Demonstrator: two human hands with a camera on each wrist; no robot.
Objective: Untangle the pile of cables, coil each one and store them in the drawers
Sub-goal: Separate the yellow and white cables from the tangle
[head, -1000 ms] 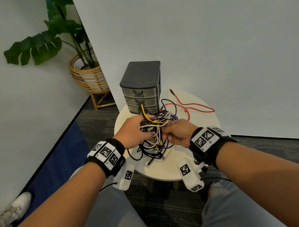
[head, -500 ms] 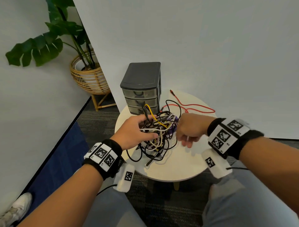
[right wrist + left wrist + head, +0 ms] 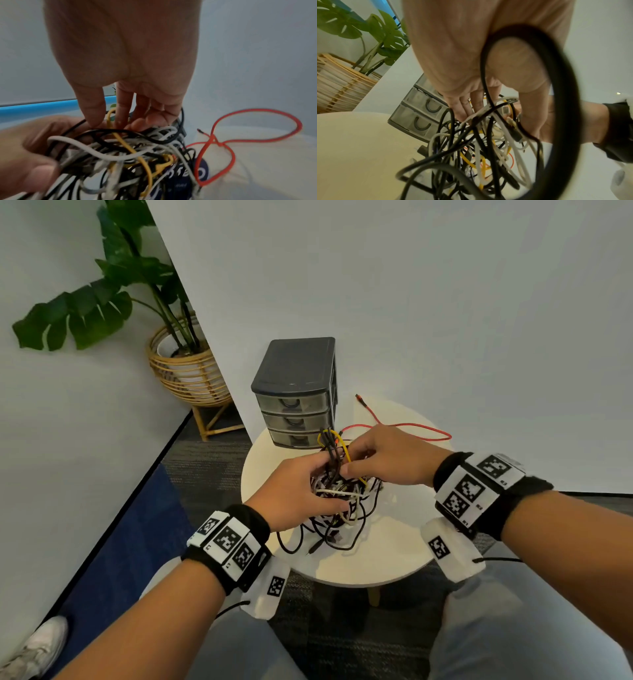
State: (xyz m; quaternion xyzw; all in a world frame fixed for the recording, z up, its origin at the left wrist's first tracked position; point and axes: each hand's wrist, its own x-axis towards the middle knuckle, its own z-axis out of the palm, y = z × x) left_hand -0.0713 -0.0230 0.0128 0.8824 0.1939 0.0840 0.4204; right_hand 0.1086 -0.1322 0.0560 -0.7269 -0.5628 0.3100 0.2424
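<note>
You're at the untangling step: your left hand (image 3: 297,491) grips the cable pile (image 3: 342,501) while your right hand (image 3: 383,455) pinches strands at its top. Next, ease one cable free.

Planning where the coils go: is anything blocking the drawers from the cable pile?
Nothing separate stands between them. The cable pile itself sits right before the drawer unit, its upper loops overlapping the closed bottom drawer. Both hands are already in the pile.

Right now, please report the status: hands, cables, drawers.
Both hands, left hand and right hand, grip the cable tangle. Drawers all closed. Red cable lies apart on table.
</note>
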